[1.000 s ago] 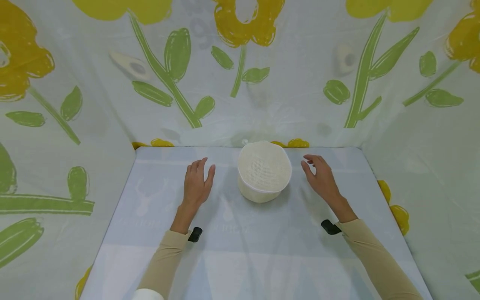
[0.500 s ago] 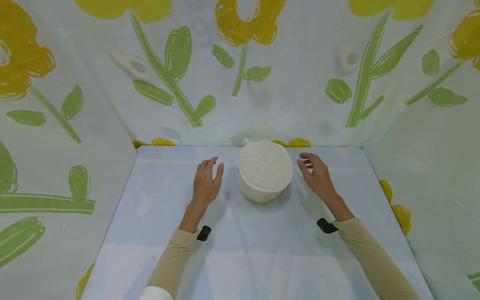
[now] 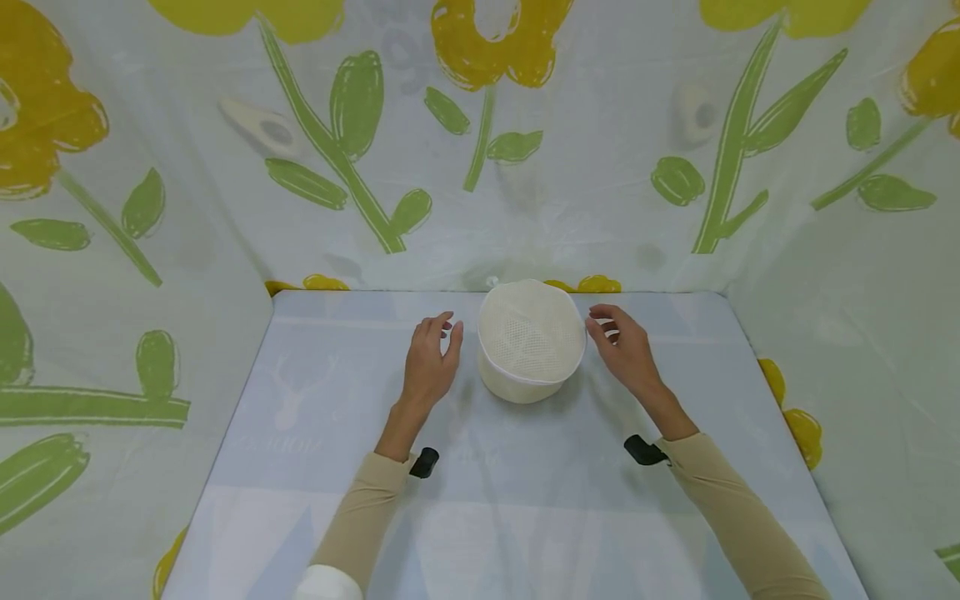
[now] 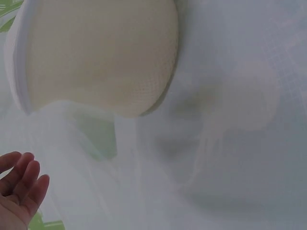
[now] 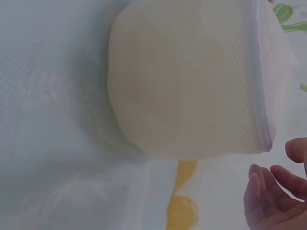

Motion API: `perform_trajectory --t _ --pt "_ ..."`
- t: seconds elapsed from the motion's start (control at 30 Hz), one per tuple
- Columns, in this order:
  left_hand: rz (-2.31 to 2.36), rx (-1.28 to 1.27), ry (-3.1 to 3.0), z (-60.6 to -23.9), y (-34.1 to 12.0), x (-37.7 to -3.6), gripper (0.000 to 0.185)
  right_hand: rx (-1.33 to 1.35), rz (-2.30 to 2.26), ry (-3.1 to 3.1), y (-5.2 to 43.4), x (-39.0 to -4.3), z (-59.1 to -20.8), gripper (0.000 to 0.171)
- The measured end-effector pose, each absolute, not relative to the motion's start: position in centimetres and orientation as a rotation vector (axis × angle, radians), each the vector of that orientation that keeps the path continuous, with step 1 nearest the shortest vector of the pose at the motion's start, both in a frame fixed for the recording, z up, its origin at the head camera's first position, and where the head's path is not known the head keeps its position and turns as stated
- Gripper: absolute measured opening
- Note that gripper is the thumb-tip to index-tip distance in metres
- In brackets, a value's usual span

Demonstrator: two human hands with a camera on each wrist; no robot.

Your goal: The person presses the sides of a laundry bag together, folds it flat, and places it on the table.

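A cream, drum-shaped mesh laundry bag (image 3: pixel 531 333) with white edging round its top stands upright near the table's back edge. On its left, my left hand (image 3: pixel 431 362) hovers a short way off, fingers loosely bent and holding nothing. My right hand (image 3: pixel 626 350) is closer, thumb and fingers relaxed and apart, the fingertips right at the bag's right rim. The left wrist view has the bag's side (image 4: pixel 105 52) above the left fingers (image 4: pixel 29 182). From the right wrist, the white edging (image 5: pixel 259 72) shows just above the right hand (image 5: pixel 276 191).
The table (image 3: pixel 480 533) has a pale blue and white printed cover. Behind it and at both sides hangs a white curtain (image 3: pixel 585 192) printed with yellow flowers and green stems. A dark wrist device (image 3: pixel 425 462) sits by the left cuff, another (image 3: pixel 645 450) by the right.
Both hands have moved inward toward the laundry bag, the left one rightward and farther, the right one leftward. The bag stays where it was.
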State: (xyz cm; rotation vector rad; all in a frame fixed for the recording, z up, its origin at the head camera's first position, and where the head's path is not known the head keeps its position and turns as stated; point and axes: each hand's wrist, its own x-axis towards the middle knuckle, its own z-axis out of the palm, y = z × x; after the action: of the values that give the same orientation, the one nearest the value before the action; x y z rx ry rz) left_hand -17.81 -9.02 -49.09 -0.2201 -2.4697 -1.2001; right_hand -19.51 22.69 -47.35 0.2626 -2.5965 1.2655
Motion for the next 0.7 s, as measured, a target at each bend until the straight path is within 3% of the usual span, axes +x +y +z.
perform_trajectory --t 0.7 --pt "-1.474 -0.178 -2.472 -48.7 -6.4 -18.6 0.030 0.140 1.428 -2.678 21.5 -19.6 -47.2 0.032"
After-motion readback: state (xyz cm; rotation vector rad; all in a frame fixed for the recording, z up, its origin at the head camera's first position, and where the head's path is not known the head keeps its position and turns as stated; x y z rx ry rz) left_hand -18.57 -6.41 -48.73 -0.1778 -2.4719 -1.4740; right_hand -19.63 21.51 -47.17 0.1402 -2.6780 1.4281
